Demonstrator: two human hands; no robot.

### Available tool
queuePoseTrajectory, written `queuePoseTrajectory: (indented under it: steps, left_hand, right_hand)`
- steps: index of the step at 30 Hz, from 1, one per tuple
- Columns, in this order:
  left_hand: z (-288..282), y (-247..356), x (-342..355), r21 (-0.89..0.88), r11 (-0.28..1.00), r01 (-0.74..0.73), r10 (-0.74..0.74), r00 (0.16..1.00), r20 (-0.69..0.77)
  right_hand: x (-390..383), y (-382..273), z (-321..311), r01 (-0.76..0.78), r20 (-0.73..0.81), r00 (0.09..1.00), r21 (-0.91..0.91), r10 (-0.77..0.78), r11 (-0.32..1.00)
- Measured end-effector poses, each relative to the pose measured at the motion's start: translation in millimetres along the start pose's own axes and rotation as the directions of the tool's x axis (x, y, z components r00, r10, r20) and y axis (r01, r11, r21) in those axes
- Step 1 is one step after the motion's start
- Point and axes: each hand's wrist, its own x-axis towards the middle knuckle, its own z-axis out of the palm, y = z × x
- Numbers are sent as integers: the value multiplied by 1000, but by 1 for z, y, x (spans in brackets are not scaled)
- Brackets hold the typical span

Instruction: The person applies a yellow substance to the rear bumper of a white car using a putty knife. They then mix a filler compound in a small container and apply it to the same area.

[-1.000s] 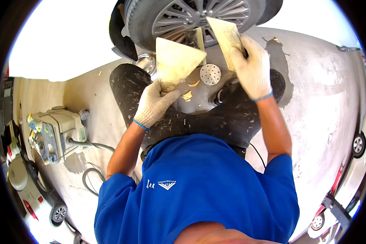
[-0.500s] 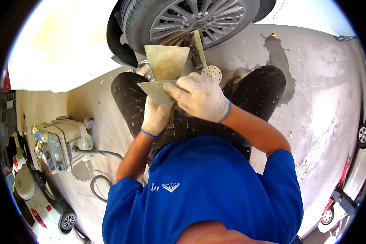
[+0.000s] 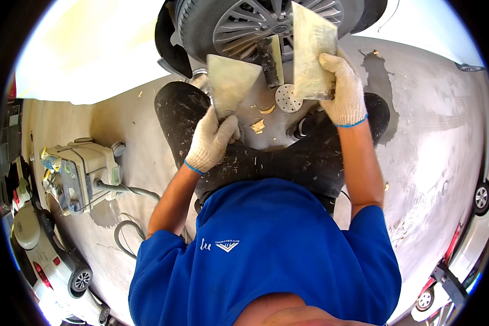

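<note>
In my gloved left hand point(image 3: 212, 142) is a pale, trapezoid filler spreader point(image 3: 231, 81). Its wide edge points away from me, and its narrow end sits between the fingers and thumb. Farther right, my gloved right hand point(image 3: 346, 92) grips a larger pale, flat spreader plate point(image 3: 313, 54) by its right side, thumb on the face towards me. The plate stands in front of part of the car wheel point(image 3: 255, 33). The two spreaders are apart. Both palms are hidden.
A dark sanding block point(image 3: 266, 62) leans near the wheel, beside a round disc with holes point(image 3: 288, 98). Behind my left knee a metal can point(image 3: 200, 80) partly shows. At left stand a box-shaped machine point(image 3: 87, 168) and its grey hose point(image 3: 118, 234). Yellowish scraps point(image 3: 258, 126) lie between my feet.
My hands have separated. My right hand has swung up and right, carrying its spreader plate away from the left one. The left spreader has tilted to the right, and the scraps on the floor have come into view.
</note>
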Motion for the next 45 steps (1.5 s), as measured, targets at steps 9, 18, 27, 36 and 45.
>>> queuePoseTrajectory:
  steps: [9, 18, 27, 36, 45]
  left_hand:
    - [3, 19, -7, 44, 996, 82, -91, 953, 288]
    - [4, 27, -5, 44, 992, 114, -122, 950, 287]
    - [2, 28, -4, 36, 990, 137, -141, 954, 264]
    - [0, 37, 0, 52, 990, 135, -144, 950, 277]
    - [-3, 26, 2, 44, 997, 59, -67, 975, 213]
  right_hand:
    - [-2, 29, 15, 498, 536, 835, -641, -124, 584]
    - [9, 18, 21, 422, 419, 894, -675, -156, 605]
    - [13, 10, 23, 490, 469, 871, -803, -147, 340]
    - [18, 6, 26, 347, 397, 917, -758, -32, 552]
    - [39, -11, -14, 351, 271, 894, -918, -358, 184]
